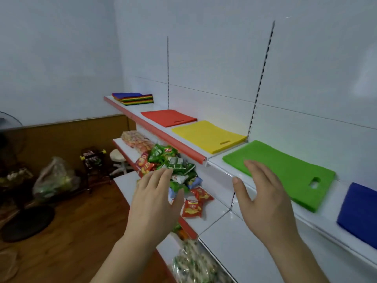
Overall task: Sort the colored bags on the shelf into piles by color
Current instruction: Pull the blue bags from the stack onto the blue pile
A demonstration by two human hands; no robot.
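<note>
On the white shelf [220, 168] lie flat, felt-like rectangular bags with slot handles: a red bag [167, 117] at 11 o'clock, a yellow bag [206, 135], a green bag [285, 170] at 2 o'clock and a blue bag [361, 211] at 3, long axes running back toward the wall. A mixed striped stack [134, 98] sits far left. The left hand [155, 201] and right hand [265, 197] hover, fingers relaxed, holding nothing.
</note>
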